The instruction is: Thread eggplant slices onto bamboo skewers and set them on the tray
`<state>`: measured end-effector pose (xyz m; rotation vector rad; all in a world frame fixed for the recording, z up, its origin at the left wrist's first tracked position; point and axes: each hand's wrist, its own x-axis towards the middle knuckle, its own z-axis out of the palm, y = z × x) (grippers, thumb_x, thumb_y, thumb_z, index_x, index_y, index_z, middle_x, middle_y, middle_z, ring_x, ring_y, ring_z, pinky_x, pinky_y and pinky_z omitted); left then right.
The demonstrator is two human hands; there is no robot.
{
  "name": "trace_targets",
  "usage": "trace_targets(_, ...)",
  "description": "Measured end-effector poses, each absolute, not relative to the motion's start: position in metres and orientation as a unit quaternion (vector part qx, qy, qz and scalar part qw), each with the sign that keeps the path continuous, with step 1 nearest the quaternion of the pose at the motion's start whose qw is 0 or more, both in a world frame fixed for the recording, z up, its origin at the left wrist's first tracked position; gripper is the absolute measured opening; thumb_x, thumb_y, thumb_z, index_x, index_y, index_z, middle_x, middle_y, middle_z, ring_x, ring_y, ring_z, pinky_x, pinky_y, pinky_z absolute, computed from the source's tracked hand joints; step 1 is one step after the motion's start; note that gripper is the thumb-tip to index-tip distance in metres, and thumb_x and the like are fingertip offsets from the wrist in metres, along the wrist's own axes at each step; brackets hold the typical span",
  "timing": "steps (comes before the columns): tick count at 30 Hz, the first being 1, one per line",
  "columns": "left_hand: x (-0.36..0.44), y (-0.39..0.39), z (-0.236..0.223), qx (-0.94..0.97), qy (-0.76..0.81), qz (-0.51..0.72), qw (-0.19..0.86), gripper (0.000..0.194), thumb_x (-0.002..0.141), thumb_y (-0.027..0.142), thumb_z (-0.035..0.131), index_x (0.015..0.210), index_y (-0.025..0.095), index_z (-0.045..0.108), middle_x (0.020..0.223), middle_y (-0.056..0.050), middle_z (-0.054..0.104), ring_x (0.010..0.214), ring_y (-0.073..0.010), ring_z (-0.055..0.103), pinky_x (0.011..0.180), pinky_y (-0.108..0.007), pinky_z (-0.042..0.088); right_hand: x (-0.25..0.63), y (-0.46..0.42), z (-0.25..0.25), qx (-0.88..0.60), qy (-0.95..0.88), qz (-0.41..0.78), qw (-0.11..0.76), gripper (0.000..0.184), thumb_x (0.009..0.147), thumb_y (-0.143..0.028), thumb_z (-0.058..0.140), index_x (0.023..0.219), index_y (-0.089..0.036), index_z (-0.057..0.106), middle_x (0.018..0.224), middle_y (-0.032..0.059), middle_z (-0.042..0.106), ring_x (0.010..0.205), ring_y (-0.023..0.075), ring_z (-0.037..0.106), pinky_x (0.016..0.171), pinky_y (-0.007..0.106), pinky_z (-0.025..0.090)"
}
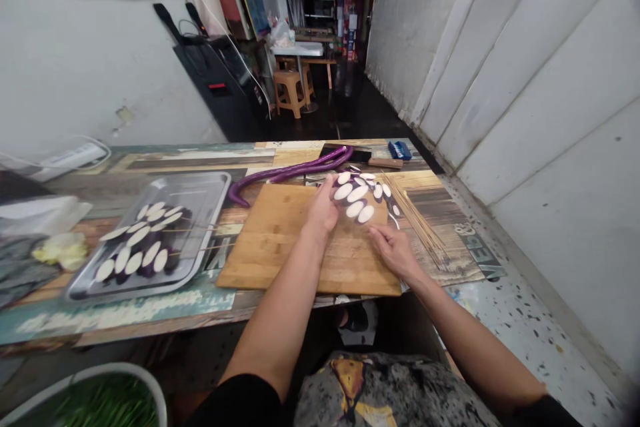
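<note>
Facing the bench [150, 312], I see, over the far right of the cutting board [280, 240], the left hand [326, 208] clamped on eggplant slices [357, 193], likely light, soft and slippery, best held by their skin edges, the right hand [395, 250] pinching what seems a skewer [369, 227].

1. Board [270, 247] on table [165, 317] before you.
2. Sliced eggplant [357, 193] over board's far right, between your left hand [324, 205] and right hand [395, 250].
3. Tray [150, 290] left of board, skewered slices [134, 263] in it.
4. Loose skewers [420, 227] right.
5. Whole eggplants [295, 169] behind board; knife [385, 163] behind, right; box [399, 150] beside handle.
6. Basin [161, 395] of greens [107, 401] below table, left.
</note>
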<state>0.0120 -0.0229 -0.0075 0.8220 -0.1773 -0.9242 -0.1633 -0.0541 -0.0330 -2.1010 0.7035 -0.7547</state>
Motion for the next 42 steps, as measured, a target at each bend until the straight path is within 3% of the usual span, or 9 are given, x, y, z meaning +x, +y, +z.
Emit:
trace_targets(8, 0.012, -0.021, -0.007, 0.374, -0.074, -0.442, 0.812, 0.016, 0.076, 0.032, 0.066, 0.081, 0.017, 0.064, 0.076, -0.002, 0.065, 0.063, -0.0130, 0.059, 0.061, -0.028, 0.050, -0.167, -0.055, -0.035, -0.837, 0.240, -0.286, 0.399, 0.030, 0.087, -0.035, 0.047, 0.093, -0.017, 0.070, 0.089, 0.0057, 0.072, 0.077, 0.0196, 0.066, 0.066, 0.027, 0.049)
trace_targets(20, 0.013, -0.024, -0.009, 0.390, -0.018, -0.449, 0.804, 0.017, 0.076, 0.025, 0.063, 0.084, 0.009, 0.063, 0.071, -0.005, 0.066, 0.064, -0.0139, 0.061, 0.061, -0.026, 0.051, -0.167, -0.056, -0.036, -0.844, 0.242, -0.267, 0.397, 0.029, 0.087, -0.035, 0.047, 0.093, -0.018, 0.070, 0.088, 0.0059, 0.072, 0.078, 0.0209, 0.065, 0.069, 0.029, 0.048)
trace_targets(25, 0.013, -0.026, -0.011, 0.395, -0.032, -0.444, 0.804, 0.014, 0.079, 0.026, 0.061, 0.081, 0.012, 0.062, 0.074, -0.004, 0.065, 0.064, -0.0125, 0.061, 0.062, -0.025, 0.050, -0.165, -0.056, -0.034, -0.845, 0.239, -0.258, 0.402, 0.031, 0.088, -0.034, 0.046, 0.088, -0.017, 0.071, 0.085, 0.0058, 0.071, 0.076, 0.0204, 0.064, 0.069, 0.029, 0.046)
trace_targets(31, 0.009, -0.024, -0.006, 0.329, -0.108, -0.487, 0.802, 0.044, 0.084, 0.056, 0.044, 0.088, 0.016, 0.062, 0.077, -0.005, 0.065, 0.066, -0.0146, 0.061, 0.059, -0.027, 0.050, -0.157, -0.057, -0.037, -0.800, 0.262, -0.312, 0.442, 0.033, 0.086, -0.038, 0.046, 0.087, -0.015, 0.069, 0.072, 0.0040, 0.066, 0.066, 0.0167, 0.058, 0.060, 0.026, 0.042)
trace_targets(35, 0.010, -0.025, -0.010, 0.334, -0.134, -0.497, 0.790, 0.051, 0.086, 0.057, 0.038, 0.096, 0.014, 0.062, 0.089, -0.009, 0.066, 0.077, -0.0182, 0.063, 0.068, -0.032, 0.051, -0.151, -0.059, -0.035, -0.754, 0.273, -0.333, 0.495, 0.036, 0.085, -0.043, 0.045, 0.085, -0.014, 0.067, 0.050, -0.0031, 0.047, 0.048, 0.0118, 0.044, 0.048, 0.023, 0.035)
trace_targets(38, 0.007, -0.028, -0.017, 0.372, -0.148, -0.475, 0.784, 0.057, 0.087, 0.059, 0.028, 0.089, 0.014, 0.063, 0.086, -0.010, 0.066, 0.076, -0.0186, 0.062, 0.069, -0.033, 0.049, -0.150, -0.059, -0.021, -0.744, 0.252, -0.354, 0.507, 0.037, 0.085, -0.046, 0.044, 0.082, -0.015, 0.065, 0.048, -0.0041, 0.041, 0.045, 0.0108, 0.039, 0.045, 0.023, 0.031)
trace_targets(40, 0.003, -0.030, -0.024, 0.484, -0.191, -0.374, 0.768, 0.046, 0.087, 0.050, 0.035, 0.073, 0.015, 0.062, 0.071, -0.007, 0.063, 0.064, -0.0152, 0.058, 0.062, -0.028, 0.046, -0.148, -0.059, -0.005, -0.744, 0.230, -0.355, 0.517, 0.037, 0.085, -0.048, 0.046, 0.087, -0.016, 0.065, 0.049, -0.0044, 0.040, 0.044, 0.0101, 0.037, 0.043, 0.023, 0.029)
trace_targets(42, 0.001, -0.033, -0.030, 0.513, -0.199, -0.311, 0.775, 0.028, 0.075, 0.037, 0.059, 0.057, 0.015, 0.058, 0.057, -0.003, 0.057, 0.055, -0.0131, 0.051, 0.055, -0.025, 0.041, -0.143, -0.060, 0.012, -0.750, 0.185, -0.316, 0.551, 0.037, 0.085, -0.049, 0.048, 0.095, -0.016, 0.063, 0.049, -0.0057, 0.037, 0.040, 0.0086, 0.033, 0.040, 0.023, 0.024)
